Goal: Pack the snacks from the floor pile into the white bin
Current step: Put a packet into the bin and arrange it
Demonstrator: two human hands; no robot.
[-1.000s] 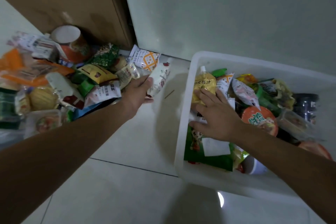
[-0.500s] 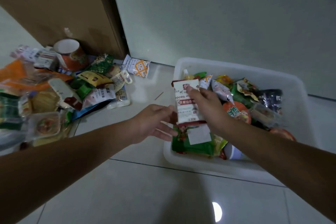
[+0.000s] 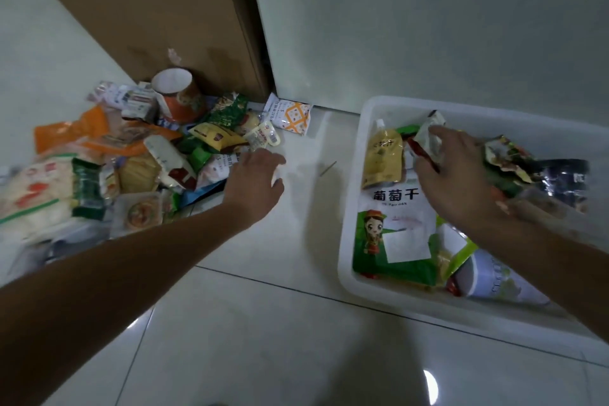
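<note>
Head view: my left arm stretches out over the tiled floor point(image 3: 263, 323). My left hand point(image 3: 255, 180) is palm-down at the right edge of the snack pile point(image 3: 131, 158), fingers curved; I cannot tell whether they grip anything. My right hand point(image 3: 458, 178) hovers over the white bin point(image 3: 349, 208), thumb and fingers pinching a crumpled white-and-red packet point(image 3: 428, 138) above the packed snacks.

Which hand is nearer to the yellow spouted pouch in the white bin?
Right. The right hand, pinching a packet, is just beside the yellow spouted pouch in the white bin; the left hand is outside, at the floor pile.
</note>
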